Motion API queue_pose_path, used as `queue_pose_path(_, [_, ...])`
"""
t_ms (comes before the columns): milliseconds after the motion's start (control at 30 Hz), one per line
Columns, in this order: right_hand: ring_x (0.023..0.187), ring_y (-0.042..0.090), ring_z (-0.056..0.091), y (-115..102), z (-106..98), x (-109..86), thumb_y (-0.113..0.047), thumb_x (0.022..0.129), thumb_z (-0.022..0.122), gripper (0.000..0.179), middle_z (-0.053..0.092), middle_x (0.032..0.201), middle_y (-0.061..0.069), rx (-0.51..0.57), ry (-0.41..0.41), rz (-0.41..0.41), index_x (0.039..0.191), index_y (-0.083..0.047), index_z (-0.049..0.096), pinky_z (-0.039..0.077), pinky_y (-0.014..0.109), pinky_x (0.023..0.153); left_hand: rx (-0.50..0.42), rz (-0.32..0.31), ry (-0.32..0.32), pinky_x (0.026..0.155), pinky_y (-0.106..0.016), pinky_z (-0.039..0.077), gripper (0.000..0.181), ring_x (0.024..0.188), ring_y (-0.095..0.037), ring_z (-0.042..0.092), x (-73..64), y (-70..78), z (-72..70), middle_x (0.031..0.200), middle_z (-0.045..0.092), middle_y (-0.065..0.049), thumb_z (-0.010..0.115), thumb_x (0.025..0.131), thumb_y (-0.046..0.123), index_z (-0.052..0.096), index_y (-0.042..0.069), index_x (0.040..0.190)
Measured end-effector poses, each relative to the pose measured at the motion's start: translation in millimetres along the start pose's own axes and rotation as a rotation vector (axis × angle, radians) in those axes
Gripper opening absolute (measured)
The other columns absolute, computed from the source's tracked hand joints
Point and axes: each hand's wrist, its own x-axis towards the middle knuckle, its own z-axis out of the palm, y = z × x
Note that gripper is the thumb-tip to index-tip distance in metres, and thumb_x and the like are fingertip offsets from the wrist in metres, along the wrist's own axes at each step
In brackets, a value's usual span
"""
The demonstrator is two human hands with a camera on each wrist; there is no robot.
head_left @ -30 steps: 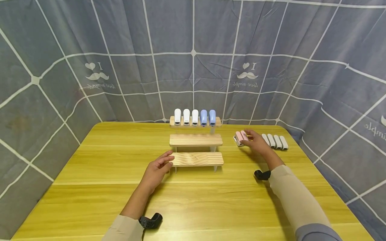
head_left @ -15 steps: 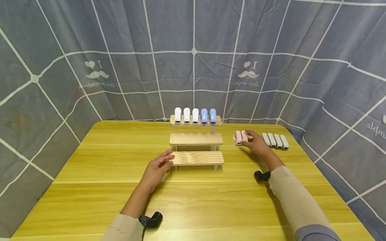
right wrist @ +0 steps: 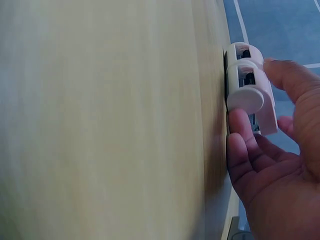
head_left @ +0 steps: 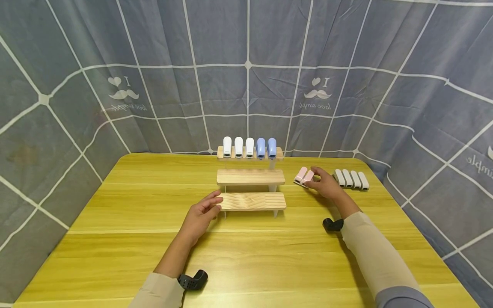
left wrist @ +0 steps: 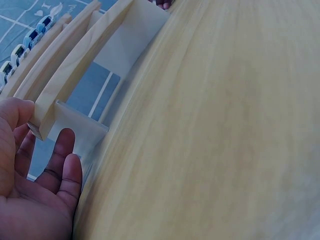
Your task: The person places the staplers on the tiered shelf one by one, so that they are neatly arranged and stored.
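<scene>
Pinches a pink mini stapler (head_left: 308,176) beside its twin (head_left: 301,173) on the tabletop (head_left: 127,239) with the right hand (head_left: 327,185), resting the left hand (head_left: 198,220) loosely spread at the lower shelf (head_left: 252,201). Looks light, stiff, smooth; probably best gripped across the sides.

Pink staplers (head_left: 307,176), yellow tabletop (head_left: 246,252); curtain (head_left: 219,94) — grey-blue, white-gridded
</scene>
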Motion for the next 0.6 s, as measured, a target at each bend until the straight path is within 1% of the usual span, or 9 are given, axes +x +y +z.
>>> queue_pose_path(200, [0.130, 0.047, 0.042, 2, 3, 0.2, -0.026, 0.098, 0.065, 0.077, 0.027, 0.156, 0.026, 0.010, -0.003, 0.020, 0.157, -0.004, 0.022, 0.043, 0.055, 0.100, -0.005, -0.012, -0.008, 0.087, -0.025, 0.049, 0.032, 0.134, -0.025, 0.047, 1.1, -1.3, -0.8, 0.152, 0.044, -0.001, 0.061, 0.099, 0.010, 0.064, 0.001, 0.130])
queue_pose_path(333, [0.131, 0.047, 0.041, 3, 5, -0.3, -0.027, 0.098, 0.065, 0.079, 0.025, 0.157, 0.027, 0.010, 0.009, 0.021, 0.158, -0.003, 0.019, 0.042, 0.055, 0.101, -0.005, -0.024, -0.007, 0.087, -0.027, 0.050, 0.032, 0.134, -0.025, 0.047, 1.6, -2.0, -0.4, 0.153, 0.043, -0.001, 0.061, 0.099, 0.010, 0.064, 0.000, 0.130])
queue_pose_path(467, [0.132, 0.045, 0.041, 2, 7, -0.4, -0.022, 0.097, 0.066, 0.079, 0.028, 0.156, 0.026, 0.015, 0.039, 0.028, 0.157, -0.001, 0.019, 0.043, 0.053, 0.101, 0.000, -0.020, -0.006, 0.086, -0.026, 0.050, 0.032, 0.133, -0.024, 0.048, 0.8, 0.4, -0.5, 0.152, 0.044, -0.001, 0.061, 0.099, 0.010, 0.064, 0.001, 0.130])
queue_pose_path(600, [0.128, 0.042, 0.046, 1, 11, 0.6, -0.018, 0.097, 0.067, 0.078, 0.031, 0.154, 0.027, 0.012, 0.065, 0.024, 0.156, 0.002, 0.020, 0.046, 0.047, 0.096, -0.004, -0.010, -0.008, 0.087, -0.026, 0.050, 0.031, 0.132, -0.024, 0.048, -0.2, 1.8, -0.8, 0.151, 0.046, 0.001, 0.062, 0.099, 0.012, 0.066, 0.003, 0.128])
